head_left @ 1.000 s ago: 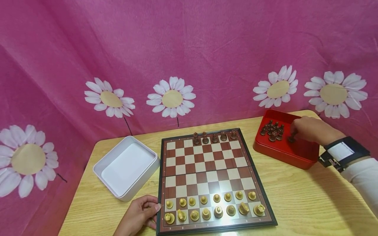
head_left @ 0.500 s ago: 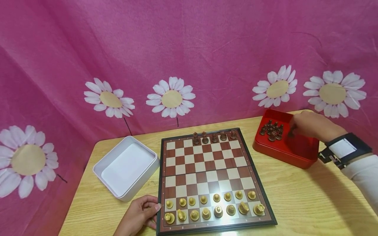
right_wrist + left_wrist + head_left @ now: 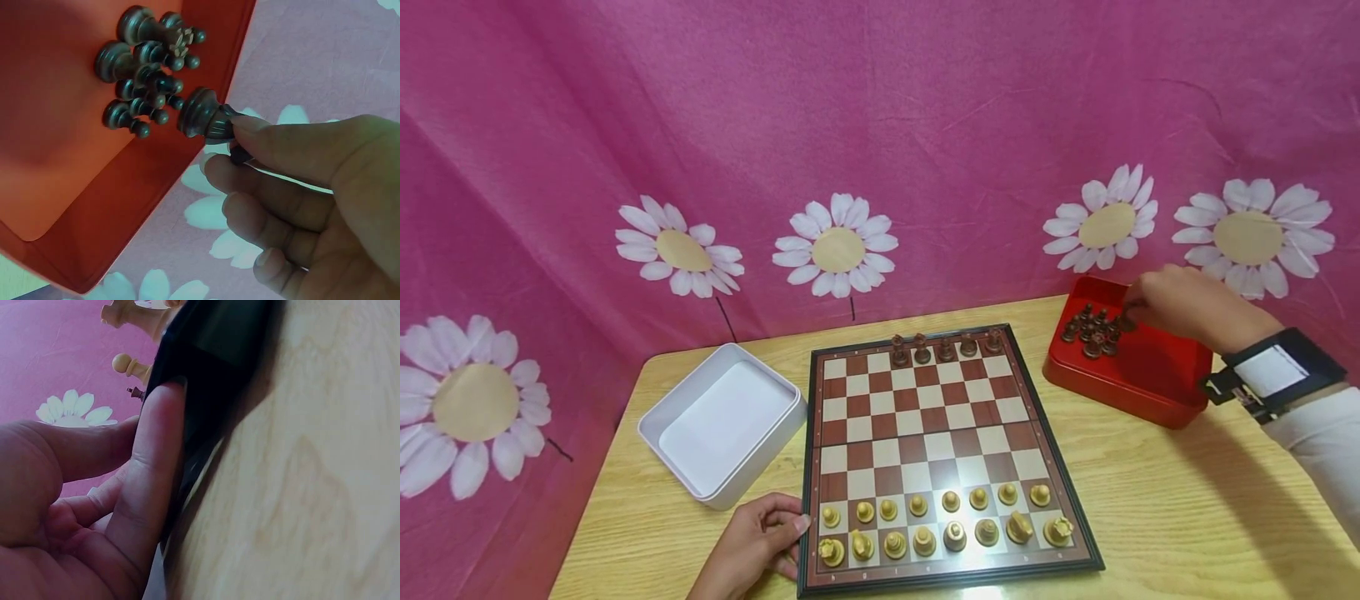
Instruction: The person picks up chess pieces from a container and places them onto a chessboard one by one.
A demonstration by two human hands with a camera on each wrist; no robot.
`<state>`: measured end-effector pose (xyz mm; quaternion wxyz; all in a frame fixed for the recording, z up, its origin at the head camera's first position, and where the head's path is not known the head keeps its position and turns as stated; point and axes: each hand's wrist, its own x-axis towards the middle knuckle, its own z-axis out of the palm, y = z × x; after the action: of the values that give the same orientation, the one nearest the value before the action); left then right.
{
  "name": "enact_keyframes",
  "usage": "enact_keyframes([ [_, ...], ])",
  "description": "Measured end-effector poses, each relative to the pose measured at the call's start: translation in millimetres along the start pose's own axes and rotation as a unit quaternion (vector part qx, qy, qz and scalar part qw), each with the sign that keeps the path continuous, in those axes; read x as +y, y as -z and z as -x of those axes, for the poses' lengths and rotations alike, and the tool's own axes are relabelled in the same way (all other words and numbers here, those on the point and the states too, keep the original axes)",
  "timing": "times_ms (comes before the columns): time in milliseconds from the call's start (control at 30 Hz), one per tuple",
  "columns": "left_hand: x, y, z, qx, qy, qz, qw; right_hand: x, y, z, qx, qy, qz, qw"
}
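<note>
In the right wrist view, my right hand (image 3: 300,187) pinches a dark brown chess piece (image 3: 205,119) by its upper part, its ridged side and wide base showing. This hand (image 3: 1195,304) is above the red box (image 3: 1131,398), beside several dark chess pieces (image 3: 1093,333) grouped in it. My left hand (image 3: 754,537) grips the near left edge of the chessboard (image 3: 922,451), thumb at the top edge and a finger (image 3: 156,456) against the black side. Light chess pieces (image 3: 924,542) stand in two rows along the board's near side. Several dark pieces (image 3: 946,348) stand on the far row.
A white box (image 3: 722,425) stands left of the board, close to its edge. The wooden table (image 3: 1142,500) carries everything. A pink cloth (image 3: 955,150) with printed daisies hangs behind and to the left.
My right hand has risen and moved slightly left and away inside the red box, lifting the dark chess piece near the grouped ones. My left hand and the board stay put.
</note>
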<state>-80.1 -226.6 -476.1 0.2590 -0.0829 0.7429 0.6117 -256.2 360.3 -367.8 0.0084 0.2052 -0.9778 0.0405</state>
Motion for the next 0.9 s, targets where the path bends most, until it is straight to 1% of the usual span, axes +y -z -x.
enact_keyframes([
  [67, -0.4, 0.0, -0.2, 0.0, -0.001, 0.001, 1.0, -4, 1, -1.4, 0.004, -0.002, -0.002, 1.0],
  [200, -2.4, 0.0, -0.6, -0.001, -0.002, -0.002, 1.0, -12, 3, -4.1, -0.001, -0.017, 0.0, 0.9999],
  [333, -3.0, -0.4, -0.8, 0.0, -0.004, -0.008, 1.0, -21, 6, -7.4, 0.011, -0.016, 0.014, 0.9997],
  [500, -0.4, -0.4, -0.5, 0.001, -0.005, -0.005, 1.0, -32, 7, -11.7, 0.029, 0.002, 0.024, 0.9993],
  [633, 0.0, -0.9, -0.4, 0.002, -0.003, -0.002, 1.0, -41, 8, -17.2, 0.052, 0.025, 0.034, 0.9978],
  [667, -0.2, -0.9, 0.0, 0.002, -0.004, -0.002, 1.0, -44, 9, -19.0, 0.055, 0.025, 0.034, 0.9976],
  [767, -0.7, -1.2, 0.2, 0.004, -0.005, -0.001, 1.0, -53, 10, -24.7, 0.054, 0.022, 0.029, 0.9979],
  [900, -0.4, -1.8, -0.7, 0.006, -0.003, 0.001, 1.0, -67, 14, -30.6, 0.044, 0.012, 0.006, 0.9989],
])
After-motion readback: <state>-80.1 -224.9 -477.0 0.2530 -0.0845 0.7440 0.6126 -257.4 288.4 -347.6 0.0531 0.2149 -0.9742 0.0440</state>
